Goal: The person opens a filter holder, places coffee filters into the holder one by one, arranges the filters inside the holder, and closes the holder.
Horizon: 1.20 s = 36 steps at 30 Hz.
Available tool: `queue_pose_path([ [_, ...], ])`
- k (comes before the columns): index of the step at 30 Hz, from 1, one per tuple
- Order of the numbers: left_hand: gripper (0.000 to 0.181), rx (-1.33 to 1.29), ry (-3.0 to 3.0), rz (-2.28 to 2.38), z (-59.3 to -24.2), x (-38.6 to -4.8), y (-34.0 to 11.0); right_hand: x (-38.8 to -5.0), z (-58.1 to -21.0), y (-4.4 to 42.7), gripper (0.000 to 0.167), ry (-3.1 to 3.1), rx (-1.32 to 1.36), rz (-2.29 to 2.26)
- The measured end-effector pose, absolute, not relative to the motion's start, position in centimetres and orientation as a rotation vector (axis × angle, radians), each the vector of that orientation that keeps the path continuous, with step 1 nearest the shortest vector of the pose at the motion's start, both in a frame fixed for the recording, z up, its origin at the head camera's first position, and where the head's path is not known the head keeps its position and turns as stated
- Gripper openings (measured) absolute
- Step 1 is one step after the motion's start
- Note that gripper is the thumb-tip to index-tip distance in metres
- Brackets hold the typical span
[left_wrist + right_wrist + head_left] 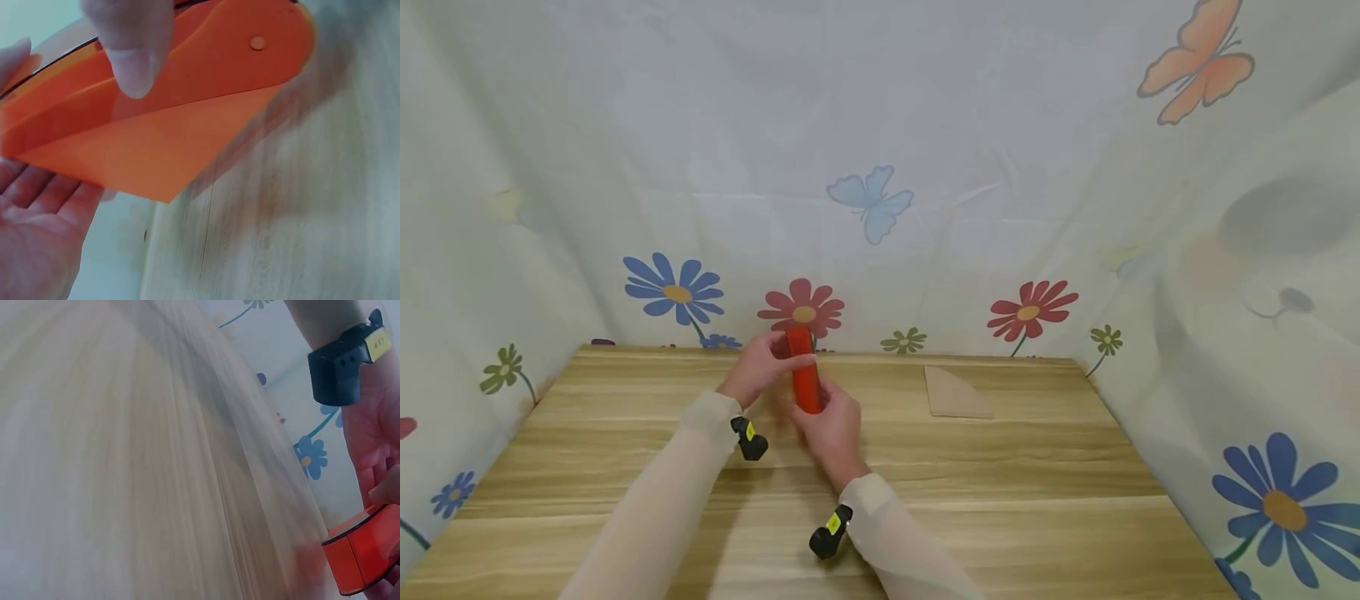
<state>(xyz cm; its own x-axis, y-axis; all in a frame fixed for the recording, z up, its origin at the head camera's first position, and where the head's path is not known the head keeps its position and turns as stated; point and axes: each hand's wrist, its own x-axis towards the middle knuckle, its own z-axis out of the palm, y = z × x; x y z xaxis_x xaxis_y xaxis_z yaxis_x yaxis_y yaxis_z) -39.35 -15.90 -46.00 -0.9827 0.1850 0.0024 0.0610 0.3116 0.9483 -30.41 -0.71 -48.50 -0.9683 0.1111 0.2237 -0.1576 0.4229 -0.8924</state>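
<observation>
Near the table's back, both hands hold an orange-red, wedge-shaped plastic piece (pixel 806 385) in the air. My left hand (pixel 758 370) grips its far part, the thumb lying across it. The right hand (pixel 837 423) pinches the near end between thumb and fingers. In the left wrist view the orange piece (pixel 181 140) shows a flat pointed panel, a rounded end with a round pin, and a dark curved edge. The right wrist view catches a dark-rimmed end of the orange piece (pixel 359 553) at the lower right. What kind of thing it is stays unclear.
A flat brown fan-shaped sheet (pixel 957 395) lies on the wood-grain table (pixel 1000 517), right of the hands. Behind and beside the table hangs a pale curtain (pixel 737 125) printed with flowers and butterflies. Each wrist wears a small black camera (pixel 829 533).
</observation>
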Motion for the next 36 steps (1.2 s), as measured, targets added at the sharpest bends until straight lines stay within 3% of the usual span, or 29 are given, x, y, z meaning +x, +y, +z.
queue_pose_path([
  [19,0.064,0.236,2.6,1.75,-44.8,-34.4,-13.9,-28.0,-47.4,3.2,0.041,-2.534,0.121,1.511],
  [36,0.06,0.256,2.642,1.726,-44.2,-28.2,-12.7,-25.0,-46.2,7.0,0.04,-2.661,0.245,1.508],
])
